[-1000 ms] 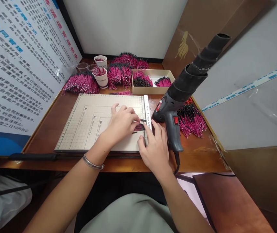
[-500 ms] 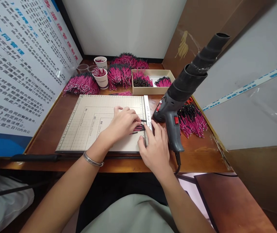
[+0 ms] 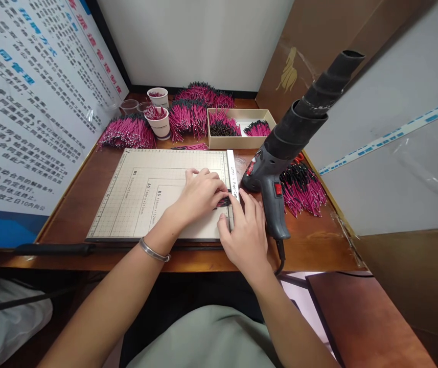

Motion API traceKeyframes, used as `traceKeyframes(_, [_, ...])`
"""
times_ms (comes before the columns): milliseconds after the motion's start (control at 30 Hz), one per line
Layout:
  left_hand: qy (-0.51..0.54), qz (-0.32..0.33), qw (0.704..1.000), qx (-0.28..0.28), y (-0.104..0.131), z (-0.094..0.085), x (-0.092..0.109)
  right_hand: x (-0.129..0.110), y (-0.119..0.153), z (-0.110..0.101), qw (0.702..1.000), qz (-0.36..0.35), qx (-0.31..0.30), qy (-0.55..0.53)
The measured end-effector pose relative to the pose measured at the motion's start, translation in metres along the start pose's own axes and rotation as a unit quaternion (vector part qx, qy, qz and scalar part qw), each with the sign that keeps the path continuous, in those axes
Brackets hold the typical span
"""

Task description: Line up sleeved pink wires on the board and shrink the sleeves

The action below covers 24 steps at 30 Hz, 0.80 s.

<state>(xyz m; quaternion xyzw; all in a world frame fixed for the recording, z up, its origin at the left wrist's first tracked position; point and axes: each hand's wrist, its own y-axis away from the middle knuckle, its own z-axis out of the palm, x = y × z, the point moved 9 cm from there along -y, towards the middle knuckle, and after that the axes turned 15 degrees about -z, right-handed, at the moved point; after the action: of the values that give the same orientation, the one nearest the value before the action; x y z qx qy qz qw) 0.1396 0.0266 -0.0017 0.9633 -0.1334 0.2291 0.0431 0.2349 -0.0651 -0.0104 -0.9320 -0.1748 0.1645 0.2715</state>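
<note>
My left hand (image 3: 204, 192) is over the right part of a paper cutter board (image 3: 127, 204), its thumb and fingertips closed on a few short black-and-pink wires (image 3: 223, 203). The wires lie flat on the board, pointing at the white guide strip (image 3: 233, 171); the hand partly hides them. Beside them, my right hand (image 3: 245, 232) rests on the board's right edge, index fingertip at the wire ends and the other fingers over the strip. Its thumb is apart from the fingers, and I see nothing gripped in it.
A heat gun (image 3: 276, 189) stands close to the right of my right hand. Behind the board are wire bundles (image 3: 188, 120), paper cups (image 3: 158, 122) and a shallow box (image 3: 241, 143) of wires. More wires (image 3: 305, 189) lie right of the heat gun. The cutter's black handle (image 3: 53, 249) lies along the front left.
My left hand has slid slightly right along the wires toward the strip, covering more of them. My right hand has stayed nearly in place.
</note>
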Motion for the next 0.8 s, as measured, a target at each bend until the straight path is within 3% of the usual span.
traceKeyframes(233, [0.006, -0.034, 0.999, 0.014, 0.002, -0.002, -0.002, 0.001, 0.001, -0.003, 1.0, 0.0, 0.023, 0.001])
traceKeyframes(500, [0.014, -0.053, 0.998, 0.036, 0.031, -0.02, -0.022, -0.002, 0.001, -0.006, 0.999, -0.004, 0.033, 0.002])
traceKeyframes(800, [0.009, -0.045, 0.999, 0.015, 0.029, -0.006, -0.009, -0.001, 0.001, -0.007, 0.999, -0.009, 0.036, -0.001])
